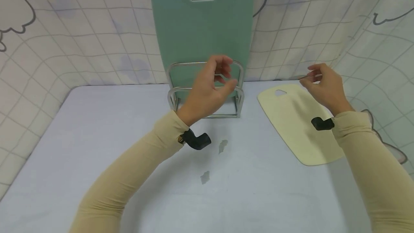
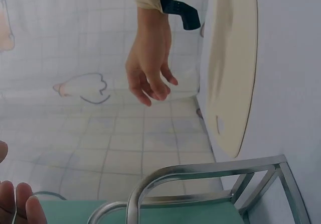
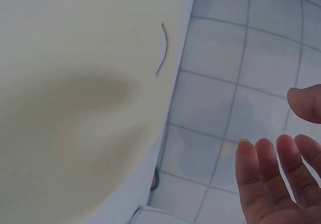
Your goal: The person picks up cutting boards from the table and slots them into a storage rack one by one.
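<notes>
A tall green cutting board (image 1: 203, 28) stands upright in a metal wire rack (image 1: 223, 116) at the back of the table. In front of the rack my left hand (image 1: 208, 91) hovers, fingers loosely bent and holding nothing. A pale yellow cutting board (image 1: 291, 125) lies flat to the right, its handle hole toward the wall. Over its far right part hangs my right hand (image 1: 328, 85), thumb apart from the fingers. The right wrist view shows that hand's fingers (image 3: 276, 184) bent around nothing, beside the yellow board's edge.
The white table (image 1: 81, 146) meets a checked cloth wall (image 1: 106, 39) at the back and on both sides. Two small grey patches (image 1: 223, 146) mark the tabletop in front of the rack. Each wrist carries a black mount (image 1: 197, 141).
</notes>
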{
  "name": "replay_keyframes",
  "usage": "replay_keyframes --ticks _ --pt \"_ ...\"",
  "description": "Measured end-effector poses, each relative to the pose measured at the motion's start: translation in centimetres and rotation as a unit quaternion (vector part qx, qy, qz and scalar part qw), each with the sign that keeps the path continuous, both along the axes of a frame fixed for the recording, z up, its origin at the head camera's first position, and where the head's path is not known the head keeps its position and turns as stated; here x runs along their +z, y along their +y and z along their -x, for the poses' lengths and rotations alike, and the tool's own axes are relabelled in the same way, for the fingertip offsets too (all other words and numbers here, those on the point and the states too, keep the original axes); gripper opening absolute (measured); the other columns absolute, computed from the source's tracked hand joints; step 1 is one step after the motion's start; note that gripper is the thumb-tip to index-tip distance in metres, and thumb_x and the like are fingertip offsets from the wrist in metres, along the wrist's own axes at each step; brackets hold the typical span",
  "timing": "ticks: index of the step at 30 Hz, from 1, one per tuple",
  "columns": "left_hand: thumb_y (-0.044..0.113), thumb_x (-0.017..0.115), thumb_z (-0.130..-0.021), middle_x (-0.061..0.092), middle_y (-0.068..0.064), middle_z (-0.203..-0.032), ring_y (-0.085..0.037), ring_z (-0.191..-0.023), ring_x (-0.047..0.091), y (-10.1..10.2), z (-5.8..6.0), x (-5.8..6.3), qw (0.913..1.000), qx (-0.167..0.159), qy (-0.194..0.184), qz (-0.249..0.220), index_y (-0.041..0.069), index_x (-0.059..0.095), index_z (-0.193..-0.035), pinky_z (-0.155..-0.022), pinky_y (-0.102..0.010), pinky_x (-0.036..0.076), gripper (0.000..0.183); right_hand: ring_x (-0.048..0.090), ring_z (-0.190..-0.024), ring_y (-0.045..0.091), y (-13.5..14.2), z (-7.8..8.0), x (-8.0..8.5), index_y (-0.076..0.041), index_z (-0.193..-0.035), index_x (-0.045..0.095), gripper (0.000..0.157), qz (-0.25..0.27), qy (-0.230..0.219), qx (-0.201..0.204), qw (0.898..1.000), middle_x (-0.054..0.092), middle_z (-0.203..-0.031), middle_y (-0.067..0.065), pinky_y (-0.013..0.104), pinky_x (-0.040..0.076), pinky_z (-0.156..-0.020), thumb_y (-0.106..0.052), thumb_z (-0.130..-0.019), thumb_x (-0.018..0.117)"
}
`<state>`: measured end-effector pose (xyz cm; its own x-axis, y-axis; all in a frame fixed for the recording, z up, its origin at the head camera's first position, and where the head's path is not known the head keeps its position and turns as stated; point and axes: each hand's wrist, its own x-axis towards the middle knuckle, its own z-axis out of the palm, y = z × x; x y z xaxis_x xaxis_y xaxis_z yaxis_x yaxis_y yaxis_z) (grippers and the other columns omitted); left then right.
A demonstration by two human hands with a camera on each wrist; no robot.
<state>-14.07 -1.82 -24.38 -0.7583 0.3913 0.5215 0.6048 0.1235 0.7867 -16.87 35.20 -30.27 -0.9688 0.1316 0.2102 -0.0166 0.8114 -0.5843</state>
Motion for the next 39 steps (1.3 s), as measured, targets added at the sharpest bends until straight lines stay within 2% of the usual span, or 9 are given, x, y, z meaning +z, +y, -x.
replay_keyframes --ticks 6,9,13,15,17,22,28,35,39 --pt "0.002 0.065 -0.096 0.057 -0.015 -0.115 -0.022 -0.109 0.056 1.0 -0.4 -1.4 0.9996 -0.018 -0.020 -0.009 -0.002 0.049 -0.133 -0.089 -0.025 0.053 0.041 0.061 -0.114 0.035 0.6 -0.1 -0.6 -0.001 -0.146 0.049 0.059 -0.006 -0.014 0.001 1.000 0.060 -0.133 0.023 0.011 0.038 -0.072 -0.036 -0.100 0.062" --pt "0.002 0.065 -0.096 0.057 -0.015 -0.114 -0.023 -0.108 0.057 1.4 -0.5 -1.8 0.9993 -0.025 -0.027 -0.008 -0.003 0.048 -0.134 -0.089 -0.024 0.053 0.042 0.062 -0.105 0.017 0.9 0.0 -0.9 -0.002 -0.146 0.050 0.061 -0.007 -0.019 0.004 1.000 0.060 -0.133 0.023 0.010 0.039 -0.071 -0.038 -0.099 0.064" --pt "0.002 0.065 -0.096 0.056 -0.014 -0.115 -0.022 -0.109 0.057 2.0 -0.7 -2.3 0.9986 -0.032 -0.041 -0.013 -0.001 0.048 -0.134 -0.090 -0.024 0.053 0.042 0.049 -0.089 -0.010 1.2 0.1 -1.0 -0.002 -0.141 0.053 0.057 -0.006 -0.015 0.003 1.000 0.060 -0.131 0.019 0.008 0.039 -0.069 -0.037 -0.098 0.067" --pt "0.003 0.065 -0.097 0.056 -0.013 -0.115 -0.021 -0.108 0.057 2.4 -0.8 -2.7 0.9981 -0.034 -0.050 -0.012 0.000 0.048 -0.134 -0.090 -0.023 0.053 0.041 0.047 -0.087 -0.012 1.5 0.1 -1.2 -0.002 -0.140 0.053 0.057 -0.005 -0.020 0.001 1.000 0.059 -0.131 0.019 0.007 0.040 -0.069 -0.037 -0.097 0.068" --pt "0.004 0.065 -0.097 0.056 -0.013 -0.115 -0.021 -0.106 0.057 2.7 -0.9 -3.2 0.9974 -0.035 -0.063 -0.010 0.001 0.049 -0.134 -0.090 -0.022 0.052 0.041 0.050 -0.092 -0.007 1.7 0.1 -1.3 -0.003 -0.141 0.052 0.060 -0.008 -0.034 -0.001 0.999 0.058 -0.133 0.019 0.008 0.040 -0.069 -0.041 -0.097 0.069" --pt "0.004 0.065 -0.097 0.056 -0.011 -0.113 -0.021 -0.104 0.060 3.4 -0.9 -5.0 0.9951 -0.032 -0.094 -0.007 0.002 0.049 -0.132 -0.088 -0.019 0.050 0.039 0.058 -0.109 0.019 2.1 0.3 -1.7 -0.004 -0.147 0.049 0.070 -0.012 -0.067 -0.002 0.998 0.056 -0.139 0.022 0.012 0.041 -0.073 -0.048 -0.096 0.069" --pt "0.005 0.063 -0.097 0.055 -0.009 -0.113 -0.020 -0.105 0.060 4.2 -1.0 -6.5 0.9872 -0.039 -0.152 -0.027 0.003 0.050 -0.132 -0.088 -0.016 0.048 0.037 0.057 -0.110 0.019 2.6 0.3 -2.0 -0.005 -0.147 0.049 0.071 -0.014 -0.085 -0.006 0.996 0.054 -0.141 0.022 0.018 0.043 -0.076 -0.049 -0.096 0.068" --pt "0.009 0.062 -0.099 0.052 -0.008 -0.116 -0.017 -0.107 0.057 5.1 -1.3 -7.9 0.9737 -0.051 -0.221 -0.026 0.005 0.048 -0.134 -0.093 -0.020 0.049 0.038 0.057 -0.124 0.044 3.1 0.3 -2.4 -0.002 -0.148 0.047 0.074 -0.016 -0.106 0.007 0.994 0.052 -0.141 0.028 0.027 0.045 -0.081 -0.050 -0.096 0.069" --pt "0.012 0.062 -0.099 0.053 -0.007 -0.119 -0.019 -0.111 0.059 5.4 -1.2 -8.8 0.9664 -0.041 -0.253 -0.021 0.006 0.049 -0.136 -0.096 -0.024 0.052 0.039 0.057 -0.126 0.049 3.5 0.2 -2.6 0.001 -0.147 0.047 0.074 -0.028 -0.117 0.015 0.993 0.053 -0.141 0.031 0.042 0.050 -0.088 -0.048 -0.096 0.069"
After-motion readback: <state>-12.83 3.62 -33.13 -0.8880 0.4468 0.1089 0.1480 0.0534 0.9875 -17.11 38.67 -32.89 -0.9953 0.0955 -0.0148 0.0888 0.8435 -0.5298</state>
